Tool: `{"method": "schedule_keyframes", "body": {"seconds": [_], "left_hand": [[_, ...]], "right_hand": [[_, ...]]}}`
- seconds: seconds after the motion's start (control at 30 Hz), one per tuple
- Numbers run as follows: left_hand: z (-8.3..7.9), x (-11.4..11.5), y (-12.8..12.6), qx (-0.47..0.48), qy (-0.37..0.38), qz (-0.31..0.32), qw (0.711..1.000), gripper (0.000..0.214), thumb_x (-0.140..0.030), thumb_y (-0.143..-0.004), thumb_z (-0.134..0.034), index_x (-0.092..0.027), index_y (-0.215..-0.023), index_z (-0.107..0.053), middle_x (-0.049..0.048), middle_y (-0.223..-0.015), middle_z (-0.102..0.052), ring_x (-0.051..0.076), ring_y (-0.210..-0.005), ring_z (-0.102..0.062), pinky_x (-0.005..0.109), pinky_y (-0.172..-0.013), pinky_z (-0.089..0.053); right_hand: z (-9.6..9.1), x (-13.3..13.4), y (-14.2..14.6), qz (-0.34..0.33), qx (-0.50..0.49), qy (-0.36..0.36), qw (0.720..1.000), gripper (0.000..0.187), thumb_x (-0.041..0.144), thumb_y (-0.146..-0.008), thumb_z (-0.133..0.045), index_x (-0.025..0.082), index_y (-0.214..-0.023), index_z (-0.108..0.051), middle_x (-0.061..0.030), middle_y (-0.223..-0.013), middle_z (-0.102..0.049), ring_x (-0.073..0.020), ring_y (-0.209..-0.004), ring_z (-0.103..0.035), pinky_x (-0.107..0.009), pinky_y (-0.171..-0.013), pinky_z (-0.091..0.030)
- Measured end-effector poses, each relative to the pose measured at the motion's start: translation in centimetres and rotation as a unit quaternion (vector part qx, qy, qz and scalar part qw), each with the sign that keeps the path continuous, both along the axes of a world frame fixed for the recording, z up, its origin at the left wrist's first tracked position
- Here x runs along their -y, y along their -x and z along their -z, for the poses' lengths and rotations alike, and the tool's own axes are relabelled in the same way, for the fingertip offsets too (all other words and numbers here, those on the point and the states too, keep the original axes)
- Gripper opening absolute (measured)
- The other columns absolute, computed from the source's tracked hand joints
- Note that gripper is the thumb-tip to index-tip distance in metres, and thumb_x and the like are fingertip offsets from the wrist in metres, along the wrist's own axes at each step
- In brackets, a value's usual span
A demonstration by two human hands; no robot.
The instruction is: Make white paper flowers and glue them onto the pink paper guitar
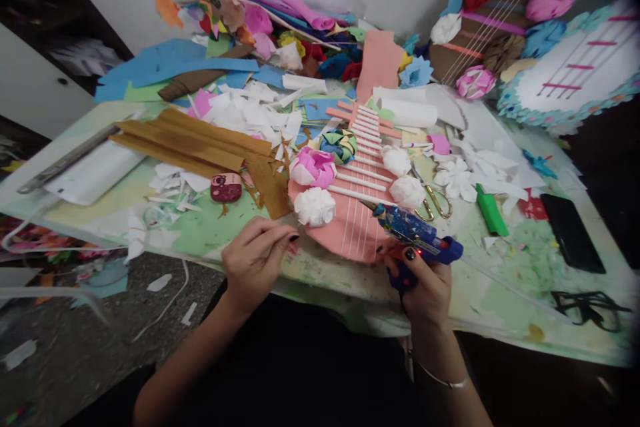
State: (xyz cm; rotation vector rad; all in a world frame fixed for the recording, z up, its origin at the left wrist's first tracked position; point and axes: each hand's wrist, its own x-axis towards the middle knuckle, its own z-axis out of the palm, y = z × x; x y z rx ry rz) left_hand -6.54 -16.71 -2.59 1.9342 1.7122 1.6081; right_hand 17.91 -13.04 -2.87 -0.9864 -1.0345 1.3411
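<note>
My right hand [431,290] is wrapped round a blue hot glue gun [410,227], its nozzle pointing left over a pink paper guitar [340,227]. My left hand [257,260] is closed in a pinch just left of the guitar's body; whatever the fingertips hold, if anything, is too small to make out. White strings and white bars run along the guitar. On its left side sit a white paper flower [315,206], a pink-and-white flower [313,167] and a green-blue flower [339,145]. Two more white flowers [407,192] are on its right side.
Brown crepe paper [190,140] and a dark red case [226,187] lie to the left. Right of the guitar are gold-handled scissors [435,200], a green roll [491,210], a black phone [573,232] and glasses [593,309]. Paper scraps [255,110] spread behind.
</note>
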Motion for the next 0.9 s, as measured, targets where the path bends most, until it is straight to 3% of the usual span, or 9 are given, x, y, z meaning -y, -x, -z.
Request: {"method": "schedule_keyframes", "body": {"seconds": [0.13,0.3,0.4,0.5,0.6,0.7,0.83,0.9], "left_hand": [[0.2,0.4,0.2,0.166,-0.015,-0.008,0.986,0.011,-0.015,-0.083,-0.064,-0.021,-0.081,-0.073,0.0023,-0.073,-0.065,0.015,-0.071,-0.061,0.028,-0.063,-0.049],[0.5,0.7,0.3,0.296,-0.034,0.018,0.955,0.012,-0.018,-0.083,-0.064,-0.024,-0.081,-0.075,0.0050,-0.082,-0.068,0.018,-0.082,-0.063,0.034,-0.074,-0.051],[-0.3,0.9,1.0,0.387,-0.030,0.019,0.921,0.011,-0.026,-0.084,-0.064,-0.027,-0.080,-0.074,0.0046,-0.091,-0.067,0.020,-0.088,-0.062,0.038,-0.079,-0.053],[-1.9,1.1,2.3,0.456,-0.031,-0.005,0.889,0.016,-0.031,-0.089,-0.058,-0.037,-0.084,-0.071,-0.0031,-0.098,-0.067,0.016,-0.093,-0.061,0.038,-0.080,-0.053],[-3.8,1.2,4.0,0.472,-0.015,-0.026,0.881,0.032,-0.036,-0.099,-0.037,-0.046,-0.089,-0.067,-0.0141,-0.110,-0.065,0.013,-0.109,-0.057,0.037,-0.087,-0.050],[-4.6,1.0,5.2,0.463,-0.054,-0.055,0.883,0.033,-0.038,-0.098,-0.037,-0.045,-0.088,-0.067,-0.0146,-0.112,-0.065,0.014,-0.117,-0.053,0.035,-0.088,-0.049],[-3.1,-0.2,5.5,0.443,-0.139,-0.100,0.880,0.029,-0.036,-0.094,-0.043,-0.041,-0.092,-0.072,-0.0042,-0.108,-0.063,0.016,-0.087,-0.058,0.037,-0.080,-0.052],[-2.0,-0.9,5.0,0.345,-0.111,-0.097,0.927,0.020,-0.029,-0.089,-0.055,-0.034,-0.096,-0.073,0.0002,-0.107,-0.061,0.016,-0.083,-0.057,0.036,-0.076,-0.052]], "right_hand": [[-0.2,0.0,0.1,-0.004,-0.003,-0.006,1.000,0.010,0.027,-0.079,-0.067,0.018,-0.078,-0.070,-0.0025,-0.071,-0.066,-0.0078,-0.047,-0.048,-0.023,-0.045,-0.036],[-0.4,0.1,0.1,-0.012,0.018,-0.010,1.000,0.015,0.030,-0.080,-0.065,0.016,-0.076,-0.070,-0.0034,-0.068,-0.065,-0.0084,-0.047,-0.047,-0.025,-0.046,-0.037],[-0.4,0.0,0.1,-0.012,0.019,-0.009,1.000,0.014,0.029,-0.081,-0.064,0.016,-0.078,-0.069,-0.0032,-0.069,-0.065,-0.0084,-0.047,-0.047,-0.025,-0.046,-0.038],[-0.4,0.0,0.2,-0.013,0.020,-0.010,1.000,0.013,0.028,-0.080,-0.064,0.016,-0.077,-0.069,-0.0029,-0.067,-0.065,-0.0080,-0.045,-0.046,-0.026,-0.046,-0.039],[-0.5,-0.1,0.3,-0.010,0.016,-0.013,1.000,0.014,0.029,-0.080,-0.065,0.016,-0.077,-0.070,-0.0030,-0.067,-0.065,-0.0078,-0.044,-0.044,-0.025,-0.044,-0.036],[-0.5,-0.1,0.3,-0.009,0.016,-0.009,1.000,0.014,0.030,-0.080,-0.066,0.017,-0.078,-0.070,-0.0033,-0.068,-0.066,-0.0079,-0.044,-0.045,-0.024,-0.044,-0.036],[-0.5,-0.1,0.3,-0.013,0.011,-0.016,1.000,0.013,0.029,-0.080,-0.065,0.017,-0.078,-0.070,-0.0022,-0.065,-0.064,-0.0081,-0.044,-0.045,-0.024,-0.044,-0.036],[-0.5,0.0,0.3,-0.014,0.006,-0.019,1.000,0.012,0.027,-0.081,-0.065,0.017,-0.079,-0.071,-0.0022,-0.066,-0.065,-0.0082,-0.046,-0.047,-0.024,-0.045,-0.037]]}}
